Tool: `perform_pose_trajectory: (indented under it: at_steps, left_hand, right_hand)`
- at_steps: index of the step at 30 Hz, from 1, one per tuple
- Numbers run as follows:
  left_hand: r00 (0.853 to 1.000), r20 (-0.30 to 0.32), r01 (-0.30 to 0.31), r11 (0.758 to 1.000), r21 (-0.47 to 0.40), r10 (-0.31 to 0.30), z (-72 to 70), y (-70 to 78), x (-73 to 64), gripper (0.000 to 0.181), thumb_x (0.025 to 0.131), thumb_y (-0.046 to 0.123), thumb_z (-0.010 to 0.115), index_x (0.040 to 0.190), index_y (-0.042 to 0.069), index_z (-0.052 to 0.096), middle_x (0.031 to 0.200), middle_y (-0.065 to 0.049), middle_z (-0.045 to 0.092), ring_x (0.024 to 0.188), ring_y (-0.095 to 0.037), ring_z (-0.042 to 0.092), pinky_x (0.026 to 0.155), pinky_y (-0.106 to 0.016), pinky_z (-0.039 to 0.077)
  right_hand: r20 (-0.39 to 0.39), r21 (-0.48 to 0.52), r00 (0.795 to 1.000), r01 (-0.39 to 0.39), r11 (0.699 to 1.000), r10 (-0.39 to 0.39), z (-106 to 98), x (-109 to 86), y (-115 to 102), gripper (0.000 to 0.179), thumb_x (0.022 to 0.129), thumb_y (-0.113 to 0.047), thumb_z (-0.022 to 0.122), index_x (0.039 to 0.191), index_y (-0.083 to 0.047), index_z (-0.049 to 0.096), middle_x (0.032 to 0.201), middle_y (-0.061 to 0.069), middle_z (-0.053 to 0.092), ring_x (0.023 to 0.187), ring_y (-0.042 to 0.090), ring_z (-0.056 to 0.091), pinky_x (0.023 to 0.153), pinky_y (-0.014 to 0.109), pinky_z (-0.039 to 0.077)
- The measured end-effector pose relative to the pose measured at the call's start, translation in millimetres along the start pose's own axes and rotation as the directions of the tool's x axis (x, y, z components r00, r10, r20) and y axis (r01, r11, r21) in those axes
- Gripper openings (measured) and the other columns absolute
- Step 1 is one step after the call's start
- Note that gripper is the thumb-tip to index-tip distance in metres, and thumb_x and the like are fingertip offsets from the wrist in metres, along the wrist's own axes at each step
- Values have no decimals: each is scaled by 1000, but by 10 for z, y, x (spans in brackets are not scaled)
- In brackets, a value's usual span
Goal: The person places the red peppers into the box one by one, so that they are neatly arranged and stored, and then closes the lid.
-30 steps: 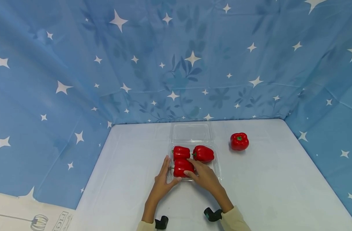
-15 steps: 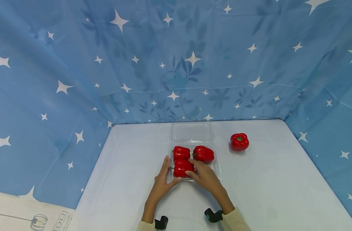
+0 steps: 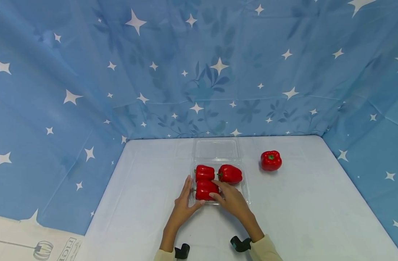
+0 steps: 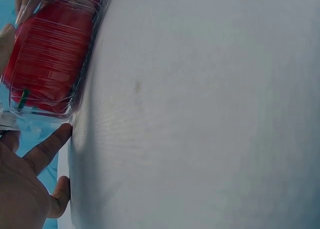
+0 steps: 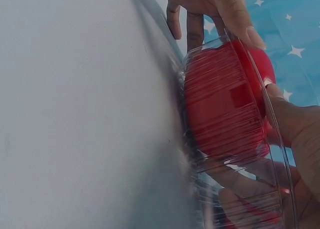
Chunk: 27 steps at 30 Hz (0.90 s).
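Observation:
A clear plastic clamshell container [image 3: 245, 188] with its lid [image 3: 216, 150] folded back holds three red bell peppers. In the head view, my right hand [image 3: 232, 199] grips the right end of the near-left bell pepper [image 3: 205, 190], thumb in front and fingers behind. My left hand [image 3: 182, 209] lies spread along the container's left side, with its thumb at the front left corner. Behind the gripped pepper are the back-left bell pepper [image 3: 204, 173] and the right bell pepper [image 3: 229, 174]. The right wrist view shows the pepper [image 5: 220, 104] through the ribbed wall, with the left thumb at the rim.
Another red bell pepper [image 3: 270, 160] stands on the white table [image 3: 310, 203] to the right of the container, stem up. Blue star-patterned cloth [image 3: 173, 87] hangs behind the table and along both sides. A printed cream cloth [image 3: 26, 239] is at the lower left.
The near-left bell pepper has shifted very slightly left under the right hand. Both hands otherwise keep their places, and the other peppers stay where they were.

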State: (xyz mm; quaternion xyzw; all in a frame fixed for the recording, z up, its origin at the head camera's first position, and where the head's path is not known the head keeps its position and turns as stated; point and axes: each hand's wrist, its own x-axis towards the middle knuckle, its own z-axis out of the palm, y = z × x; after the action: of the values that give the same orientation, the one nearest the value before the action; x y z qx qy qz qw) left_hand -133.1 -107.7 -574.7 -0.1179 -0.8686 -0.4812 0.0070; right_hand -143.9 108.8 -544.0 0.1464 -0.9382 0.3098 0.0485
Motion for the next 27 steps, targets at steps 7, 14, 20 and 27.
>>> perform_pose_trajectory:
  at_steps: [7, 14, 20, 27]
  left_hand:
    - [1000, -3, -6, 1000, 4, 6, -10, 19, 6, 92, 85, 49, 70, 157, 16, 23, 165, 0, 17, 147, -34, 26, 107, -58, 37]
    - [1000, -2, 1, 1000, 15, -1, 1, 6, 4, 93, 85, 50, 70, 157, 16, 22, 164, 1, 17, 147, -33, 27, 107, -59, 37]
    - [1000, -5, 1, 1000, 14, -1, 3, -14, 5, 94, 84, 52, 70, 157, 16, 22, 164, 1, 17, 148, -31, 25, 108, -57, 37]
    - [1000, -6, -2, 1000, 16, 2, 13, -18, 3, 94, 84, 51, 70, 157, 17, 22, 165, 1, 16, 147, -33, 26, 107, -58, 38]
  right_hand:
    - [-13, 2, 1000, -9, 1000, 9, 0, 5, -2, 57, 84, -40, 75, 134, -16, 60, 123, 6, 69, 89, 16, 68, 82, 36, 59]
    - [-15, 1, 999, -29, 1000, 29, -4, 0, -18, 57, 83, -38, 76, 133, -17, 61, 119, 6, 71, 87, 17, 69, 80, 36, 60]
    - [-5, -32, 1000, -15, 999, 15, 4, 13, -17, 56, 84, -40, 75, 132, -15, 62, 111, 5, 73, 82, 13, 67, 78, 34, 60]
    - [-2, -41, 1000, -12, 999, 12, -14, 5, -33, 56, 84, -39, 75, 132, -13, 62, 107, 4, 74, 80, 11, 65, 78, 34, 60]
